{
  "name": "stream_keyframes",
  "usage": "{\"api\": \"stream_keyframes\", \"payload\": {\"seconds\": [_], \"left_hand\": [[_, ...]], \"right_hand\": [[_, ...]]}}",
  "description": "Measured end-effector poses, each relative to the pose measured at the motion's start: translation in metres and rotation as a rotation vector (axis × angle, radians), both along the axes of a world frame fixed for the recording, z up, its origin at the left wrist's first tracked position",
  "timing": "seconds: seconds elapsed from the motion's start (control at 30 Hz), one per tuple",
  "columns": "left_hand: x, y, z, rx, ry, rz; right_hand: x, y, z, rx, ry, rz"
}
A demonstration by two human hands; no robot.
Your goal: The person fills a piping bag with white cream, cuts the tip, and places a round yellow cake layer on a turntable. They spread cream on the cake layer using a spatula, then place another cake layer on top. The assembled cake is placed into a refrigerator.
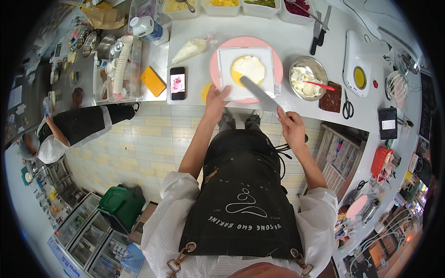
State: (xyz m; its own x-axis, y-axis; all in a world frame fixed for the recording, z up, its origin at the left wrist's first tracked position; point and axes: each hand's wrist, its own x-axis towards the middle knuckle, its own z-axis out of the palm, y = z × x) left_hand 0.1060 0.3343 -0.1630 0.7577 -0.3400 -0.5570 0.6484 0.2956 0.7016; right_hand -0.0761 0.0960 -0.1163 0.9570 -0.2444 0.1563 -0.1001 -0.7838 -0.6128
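Before me a pink round turntable (248, 41) carries a white square board (226, 55). On the board lies a yellow round cake layer (237, 75), mostly covered with white cream (249, 68). My right hand (292, 129) grips a metal icing spatula (262, 93), its tip over the layer's lower edge. My left hand (216, 102) is at the near-left board corner and turntable rim, thumb and fingers apart; whether it grips the edge is unclear. Another yellow round piece (206, 92) shows partly behind this hand. Right of the turntable stands a steel bowl (295, 64) with cream and a red-handled utensil (321, 85).
A filled piping bag (190, 49), a phone (178, 83) and an orange block (153, 81) lie to the left. Knives (321, 33), a brown slab (331, 98), scissors (347, 106) and a white kitchen scale (354, 66) are to the right. Another person (74, 127) works at the far left.
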Motion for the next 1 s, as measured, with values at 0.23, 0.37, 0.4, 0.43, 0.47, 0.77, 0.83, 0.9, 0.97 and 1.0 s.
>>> {"api": "stream_keyframes", "payload": {"seconds": [0.23, 0.37, 0.4, 0.43, 0.47, 0.77, 0.83, 0.9, 0.97, 1.0], "left_hand": [[-0.011, -0.004, 0.001, -0.067, -0.005, -0.023], [-0.008, 0.002, 0.001, -0.089, 0.046, -0.019], [-0.007, 0.004, 0.001, -0.102, 0.048, -0.019], [-0.006, 0.006, 0.001, -0.115, 0.057, -0.015], [-0.006, 0.008, 0.001, -0.120, 0.069, -0.006], [-0.002, 0.009, -0.002, -0.091, 0.051, -0.019], [-0.002, 0.010, -0.003, -0.076, 0.067, -0.030], [-0.002, 0.011, -0.004, -0.063, 0.070, -0.045], [-0.003, 0.011, -0.005, -0.056, 0.062, -0.050], [-0.004, 0.011, -0.006, -0.055, 0.067, -0.047]], "right_hand": [[0.036, -0.022, -0.001, -0.049, -0.067, -0.029], [0.046, -0.023, 0.001, -0.029, 0.009, 0.073], [0.042, -0.023, 0.004, -0.056, 0.034, 0.136], [0.038, -0.025, 0.006, -0.084, 0.055, 0.204], [0.033, -0.026, 0.007, -0.101, -0.010, 0.261], [0.005, -0.035, -0.011, -0.212, -0.068, 0.167], [0.002, -0.048, -0.014, -0.355, -0.101, 0.123], [0.000, -0.070, -0.012, -0.405, -0.133, 0.034], [-0.005, -0.078, -0.013, -0.359, -0.222, -0.068], [-0.006, -0.078, -0.014, -0.349, -0.196, 0.006]]}}
